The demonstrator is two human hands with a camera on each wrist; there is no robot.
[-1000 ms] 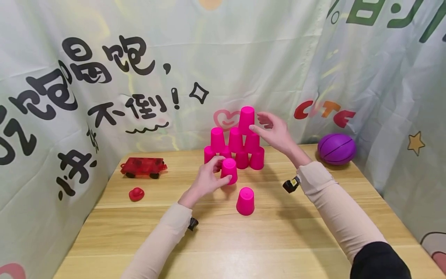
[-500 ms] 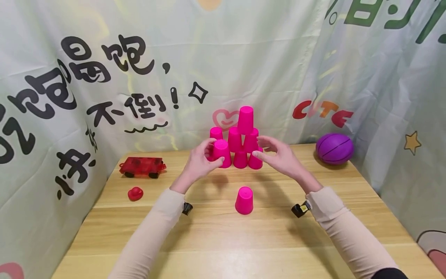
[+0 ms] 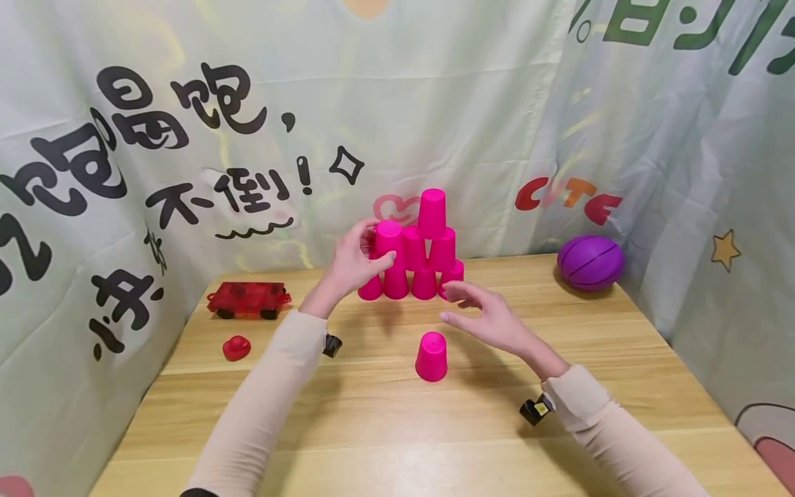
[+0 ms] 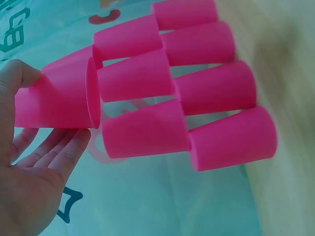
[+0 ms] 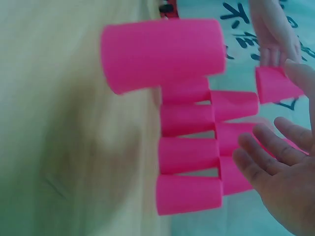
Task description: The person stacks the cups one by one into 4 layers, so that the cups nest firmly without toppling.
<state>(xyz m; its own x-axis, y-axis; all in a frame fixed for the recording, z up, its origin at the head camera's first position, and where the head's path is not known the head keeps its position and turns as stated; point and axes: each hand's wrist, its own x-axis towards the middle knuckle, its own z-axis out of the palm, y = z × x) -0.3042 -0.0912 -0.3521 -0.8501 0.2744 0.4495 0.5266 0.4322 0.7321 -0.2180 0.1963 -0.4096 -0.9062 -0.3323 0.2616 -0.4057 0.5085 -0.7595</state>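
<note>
Upside-down pink plastic cups stand in a stacked pyramid, with one top cup (image 3: 433, 214) on its upper right. My left hand (image 3: 350, 259) grips another pink cup (image 3: 388, 238), thumb and fingers around its sides, raised before the upper left of the stack. In the left wrist view, this held cup (image 4: 56, 98) has its rim facing the stack's second row and partly hides the top cup. My right hand (image 3: 487, 317) holds nothing, fingers spread, near the lower right of the stack. A single loose cup (image 3: 431, 357) stands upside down on the table in front.
On the wooden table (image 3: 373, 442), a red toy car (image 3: 248, 300) and a small red hat-shaped piece (image 3: 237, 348) lie at the left. A purple ball (image 3: 591, 262) sits at the back right. A printed cloth (image 3: 472, 103) hangs behind the table.
My left hand has carried its cup from low in front of the stack up to the upper left. My right hand has moved down and away from the top cup.
</note>
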